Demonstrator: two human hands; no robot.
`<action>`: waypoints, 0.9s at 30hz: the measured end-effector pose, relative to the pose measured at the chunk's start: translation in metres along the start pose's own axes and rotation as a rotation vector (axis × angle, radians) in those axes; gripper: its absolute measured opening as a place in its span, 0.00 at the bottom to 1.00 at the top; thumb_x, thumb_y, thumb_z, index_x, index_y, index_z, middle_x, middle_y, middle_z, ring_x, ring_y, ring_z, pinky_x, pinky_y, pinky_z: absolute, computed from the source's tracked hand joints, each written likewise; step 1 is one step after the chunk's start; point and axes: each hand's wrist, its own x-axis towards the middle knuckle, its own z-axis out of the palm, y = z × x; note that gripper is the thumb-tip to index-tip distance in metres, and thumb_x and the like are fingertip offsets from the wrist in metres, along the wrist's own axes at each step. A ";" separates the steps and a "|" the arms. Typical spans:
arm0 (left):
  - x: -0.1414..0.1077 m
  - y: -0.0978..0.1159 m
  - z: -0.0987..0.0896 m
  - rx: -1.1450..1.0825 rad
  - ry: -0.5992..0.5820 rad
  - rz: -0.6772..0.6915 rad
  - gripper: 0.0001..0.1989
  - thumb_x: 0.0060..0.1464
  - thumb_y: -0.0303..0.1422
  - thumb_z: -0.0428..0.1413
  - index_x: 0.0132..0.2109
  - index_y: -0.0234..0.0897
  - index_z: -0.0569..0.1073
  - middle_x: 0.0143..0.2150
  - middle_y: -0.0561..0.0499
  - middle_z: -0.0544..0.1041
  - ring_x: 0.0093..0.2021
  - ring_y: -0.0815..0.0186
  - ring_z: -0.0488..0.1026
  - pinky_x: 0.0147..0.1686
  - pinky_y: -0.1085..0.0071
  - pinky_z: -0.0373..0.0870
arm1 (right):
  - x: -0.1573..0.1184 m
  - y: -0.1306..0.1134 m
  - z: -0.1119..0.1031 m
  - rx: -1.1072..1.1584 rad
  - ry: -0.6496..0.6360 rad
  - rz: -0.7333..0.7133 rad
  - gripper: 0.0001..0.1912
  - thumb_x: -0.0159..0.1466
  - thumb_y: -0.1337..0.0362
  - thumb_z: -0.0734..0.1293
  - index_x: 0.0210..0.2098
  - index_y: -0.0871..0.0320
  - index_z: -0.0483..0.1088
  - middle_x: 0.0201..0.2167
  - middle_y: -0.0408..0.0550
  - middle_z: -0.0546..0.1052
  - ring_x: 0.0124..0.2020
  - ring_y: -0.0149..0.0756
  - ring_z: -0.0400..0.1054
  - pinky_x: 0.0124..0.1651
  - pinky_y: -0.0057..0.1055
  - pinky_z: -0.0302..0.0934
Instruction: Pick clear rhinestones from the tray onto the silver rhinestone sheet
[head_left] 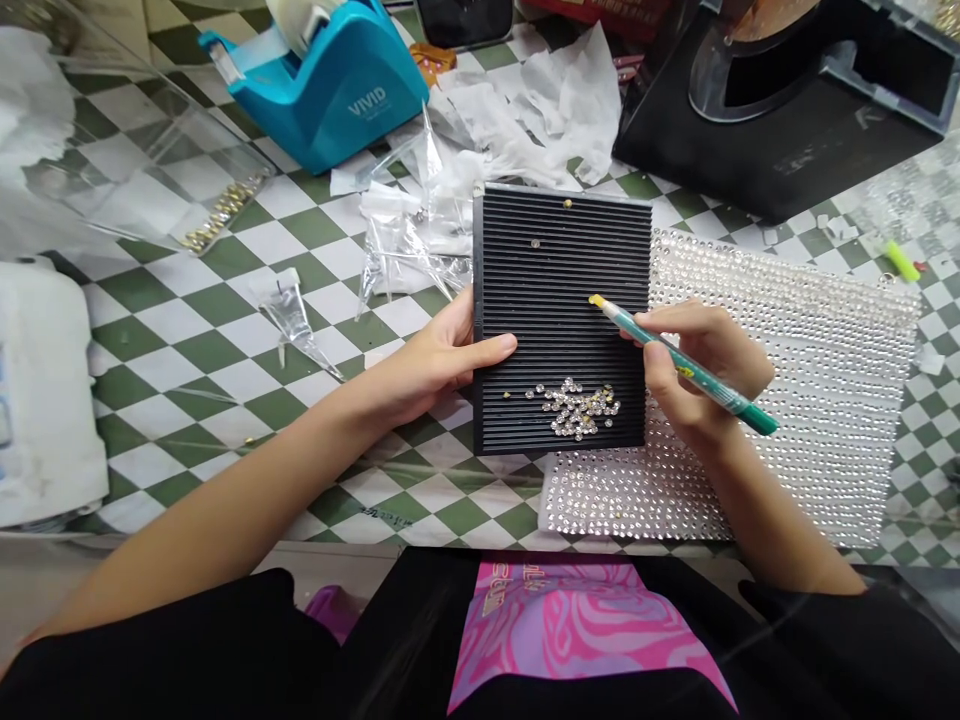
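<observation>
My left hand point(457, 355) grips the left edge of a black ribbed tray point(555, 320), its thumb on top of the ridges. A pile of small clear rhinestones point(579, 410) lies near the tray's lower edge, and a few single stones sit higher up. Between the thumb and fingers of my right hand point(694, 370) is a green pencil point(697, 375), its yellow tip over the middle of the tray. Under the tray's right side and my right wrist lies a sheet covered with rows of shiny rhinestones point(817, 400).
A blue tape dispenser point(337, 95) stands at the back left, beside a clear box point(225, 215) with gold pieces. Crumpled white tissue point(547, 105) and clear plastic bags point(409, 235) lie behind the tray. A black holder point(780, 110) stands back right, a white device point(45, 390) far left.
</observation>
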 end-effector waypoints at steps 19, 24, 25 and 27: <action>-0.001 0.003 -0.001 -0.010 0.015 0.011 0.33 0.56 0.40 0.71 0.66 0.44 0.72 0.66 0.46 0.79 0.67 0.43 0.74 0.60 0.56 0.80 | 0.006 0.003 -0.005 0.108 0.140 0.003 0.08 0.69 0.63 0.72 0.47 0.50 0.81 0.35 0.41 0.83 0.31 0.35 0.80 0.34 0.35 0.74; 0.000 -0.001 -0.003 -0.005 0.020 0.015 0.32 0.56 0.38 0.71 0.65 0.42 0.74 0.66 0.45 0.79 0.68 0.43 0.73 0.60 0.57 0.80 | 0.004 0.003 -0.005 0.046 0.055 -0.016 0.10 0.67 0.67 0.70 0.47 0.50 0.78 0.34 0.41 0.81 0.32 0.37 0.79 0.34 0.37 0.72; 0.000 -0.002 -0.004 -0.007 0.017 0.017 0.32 0.56 0.38 0.71 0.65 0.42 0.74 0.66 0.45 0.78 0.68 0.43 0.73 0.60 0.57 0.79 | 0.004 0.004 -0.006 0.037 0.050 -0.029 0.10 0.67 0.67 0.70 0.47 0.50 0.78 0.34 0.42 0.81 0.32 0.37 0.78 0.34 0.37 0.72; 0.000 -0.003 -0.004 -0.010 0.012 0.021 0.33 0.56 0.37 0.71 0.66 0.43 0.73 0.67 0.45 0.78 0.68 0.43 0.73 0.60 0.57 0.79 | 0.003 0.004 -0.006 -0.001 0.041 -0.050 0.10 0.66 0.68 0.70 0.46 0.49 0.78 0.34 0.42 0.81 0.33 0.37 0.77 0.35 0.38 0.71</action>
